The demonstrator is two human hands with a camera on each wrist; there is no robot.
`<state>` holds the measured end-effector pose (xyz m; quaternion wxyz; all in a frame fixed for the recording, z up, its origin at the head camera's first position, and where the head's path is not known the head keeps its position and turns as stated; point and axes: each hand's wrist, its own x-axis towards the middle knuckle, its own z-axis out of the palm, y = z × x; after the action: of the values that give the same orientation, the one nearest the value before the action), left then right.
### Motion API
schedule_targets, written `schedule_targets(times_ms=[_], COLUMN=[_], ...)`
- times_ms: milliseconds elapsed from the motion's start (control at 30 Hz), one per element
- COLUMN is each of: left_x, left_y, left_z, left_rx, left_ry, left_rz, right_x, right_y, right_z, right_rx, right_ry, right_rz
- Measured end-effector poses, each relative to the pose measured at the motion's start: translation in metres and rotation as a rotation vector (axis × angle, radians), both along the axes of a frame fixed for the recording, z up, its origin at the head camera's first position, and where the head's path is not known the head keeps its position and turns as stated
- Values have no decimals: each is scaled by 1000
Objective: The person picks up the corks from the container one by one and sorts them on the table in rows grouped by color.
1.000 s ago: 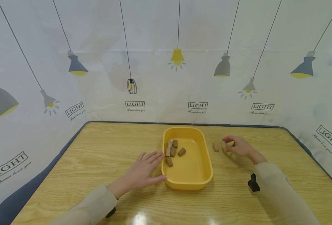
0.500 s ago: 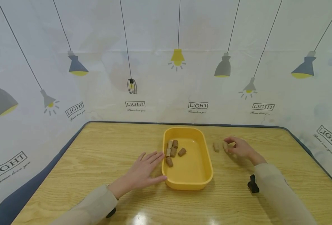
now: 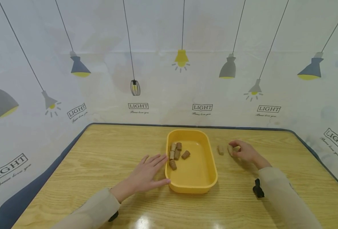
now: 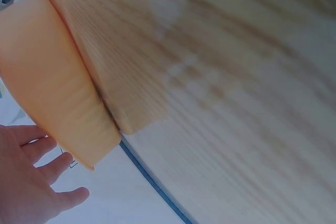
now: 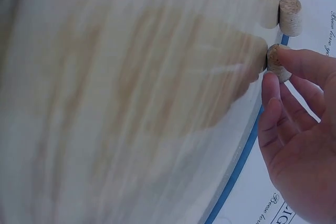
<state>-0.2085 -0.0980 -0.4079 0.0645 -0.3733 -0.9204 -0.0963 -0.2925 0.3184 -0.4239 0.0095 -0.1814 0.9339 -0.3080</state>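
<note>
A yellow plastic tub stands on the wooden table with several corks lying along its left side. My left hand rests its outstretched fingertips at the tub's left rim; in the left wrist view that hand has its fingers spread beside the tub's wall. To the right of the tub, my right hand pinches a pale cork between thumb and fingers. The right wrist view shows this cork at the table surface. Another cork lies just left of it, apart from the hand.
The wooden table has a dark blue edge and meets a white backdrop printed with lamps. A black strap piece hangs beneath the right sleeve.
My right hand, pinching the cork, has shifted slightly to the right, so the gap to the other cork is wider. The left hand keeps its place at the tub.
</note>
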Motion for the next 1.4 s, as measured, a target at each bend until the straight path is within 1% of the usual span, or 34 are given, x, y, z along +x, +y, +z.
schedule_targets(times_ms=[267, 467, 600, 733, 800, 900, 1033, 1267, 1400], left_x=[0, 1, 1, 1, 1, 1, 1, 0, 0], left_y=[0, 0, 0, 0, 0, 0, 0, 0, 0], left_z=[-2, 0, 1, 1, 1, 0, 1, 0, 0], left_rx=[30, 34, 40, 38, 38, 35, 30, 24, 15], left_ry=[3, 1, 3, 2, 2, 0, -6, 12, 7], left_rz=[-2, -8, -11, -9, -12, -10, -4, -6, -6], right_x=[2, 2, 1, 1, 0, -4, -10, -16, -17], right_y=[-1, 2, 3, -2, -7, -17, -36, -77, -96], right_z=[0, 1, 5, 17, 23, 33, 48, 73, 82], right_rx=[8, 20, -11, -50, -51, -41, -47, -101, -101], right_ry=[-39, -22, -9, 26, 50, 66, 63, 37, 58], right_rz=[-24, -38, -45, -26, -19, -30, -31, 11, 41])
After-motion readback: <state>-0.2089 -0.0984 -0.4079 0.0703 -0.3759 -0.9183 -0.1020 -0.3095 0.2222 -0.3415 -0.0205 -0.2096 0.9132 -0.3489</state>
